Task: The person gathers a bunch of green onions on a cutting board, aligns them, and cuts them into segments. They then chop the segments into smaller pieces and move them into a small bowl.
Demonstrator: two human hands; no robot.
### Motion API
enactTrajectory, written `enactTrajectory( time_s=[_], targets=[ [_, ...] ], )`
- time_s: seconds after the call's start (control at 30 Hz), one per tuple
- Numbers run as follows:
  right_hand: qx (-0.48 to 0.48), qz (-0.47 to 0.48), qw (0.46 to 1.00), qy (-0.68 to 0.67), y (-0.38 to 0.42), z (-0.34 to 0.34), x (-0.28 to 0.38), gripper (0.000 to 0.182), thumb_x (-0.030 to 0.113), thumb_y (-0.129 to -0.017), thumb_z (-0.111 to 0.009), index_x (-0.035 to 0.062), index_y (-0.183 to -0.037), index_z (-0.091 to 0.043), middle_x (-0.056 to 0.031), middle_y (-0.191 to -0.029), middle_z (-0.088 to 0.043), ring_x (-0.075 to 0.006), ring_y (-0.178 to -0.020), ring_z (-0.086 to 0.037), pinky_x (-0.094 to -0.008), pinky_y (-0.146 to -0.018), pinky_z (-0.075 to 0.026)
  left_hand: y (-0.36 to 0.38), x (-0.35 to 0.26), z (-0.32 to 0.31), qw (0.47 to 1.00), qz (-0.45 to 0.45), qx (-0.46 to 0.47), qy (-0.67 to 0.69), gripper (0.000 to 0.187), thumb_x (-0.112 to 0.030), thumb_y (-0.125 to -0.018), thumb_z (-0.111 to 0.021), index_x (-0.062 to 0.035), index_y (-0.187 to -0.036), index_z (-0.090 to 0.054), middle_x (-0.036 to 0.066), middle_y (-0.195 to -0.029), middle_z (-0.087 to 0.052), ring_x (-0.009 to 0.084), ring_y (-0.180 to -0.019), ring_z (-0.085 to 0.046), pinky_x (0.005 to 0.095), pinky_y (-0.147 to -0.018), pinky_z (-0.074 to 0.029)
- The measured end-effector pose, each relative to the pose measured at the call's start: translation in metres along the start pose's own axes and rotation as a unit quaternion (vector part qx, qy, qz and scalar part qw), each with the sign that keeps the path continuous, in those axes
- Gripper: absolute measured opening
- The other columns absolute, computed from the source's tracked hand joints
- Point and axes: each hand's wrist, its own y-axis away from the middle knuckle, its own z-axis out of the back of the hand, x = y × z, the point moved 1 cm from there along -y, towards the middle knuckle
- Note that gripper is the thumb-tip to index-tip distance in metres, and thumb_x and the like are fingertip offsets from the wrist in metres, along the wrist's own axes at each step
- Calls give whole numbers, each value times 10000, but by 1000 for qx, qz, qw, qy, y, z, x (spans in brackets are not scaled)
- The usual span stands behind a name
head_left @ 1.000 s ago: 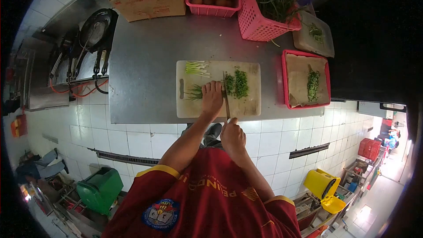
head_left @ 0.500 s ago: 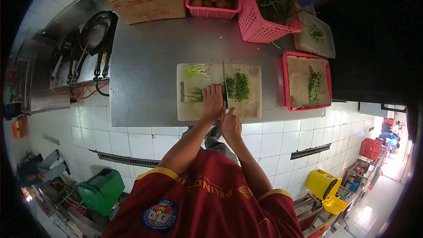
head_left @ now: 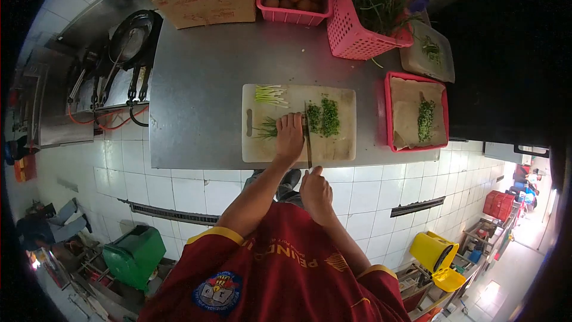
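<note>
shirt (head_left: 280, 280): dark red jersey, short sleeves, seen from above
sleeve cuffs (head_left: 215, 231): were trimmed with a yellow band, both sides
chest print (head_left: 290, 259): yellow block lettering, upside down in view, only partly readable
badge (head_left: 215, 290): round blue crest with white and yellow detail, sat on one side of the chest
forearms: bare below the sleeves
left hand (head_left: 289, 137): no glove
right hand (head_left: 316, 191): no glove

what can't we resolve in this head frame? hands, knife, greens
- Uncut greens: the ends being held are hidden under the left hand.
- Knife: the handle is hidden inside the right hand; the blade is too thin to tell if it touches the cutting board.
- Chopped pile: pieces too small to count.
- Cardboard box: top cut off by the frame edge.
</note>
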Motion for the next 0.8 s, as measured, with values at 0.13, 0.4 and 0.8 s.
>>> enactTrajectory(
  time_s=[0.13,0.4,0.8],
  targets=[
    [11,-3,1000,-7,-16,-32,-13,336,229,-991,-435,-76,-1127,-395,-313,-814,-673,-475,-805,-677,-545,-737,-541,1,0,-6,1000,3,-4,-19,366,-34,-846,-528,-22,-1208,-475,158,-1080,-529,330,-1049,-507,466,-977,-368],
    [-97,97,990,-21,-55,-12,-2,284,211,-987,-495,-66,-1033,-450,-315,-782,-656,-485,-762,-667,-559,-673,-543,0,-2,4,1000,-4,-14,5,335,-75,-880,-526,-29,-1208,-477,154,-1089,-529,333,-1049,-504,474,-978,-366],
    [54,-30,998,19,-5,-13,-7,354,227,-1007,-393,-93,-1159,-398,-319,-858,-678,-478,-836,-681,-539,-772,-548,2,2,-2,1000,-7,-27,-8,338,-82,-901,-534,-27,-1229,-477,143,-1073,-538,315,-1030,-514,457,-965,-383]
  ],
)
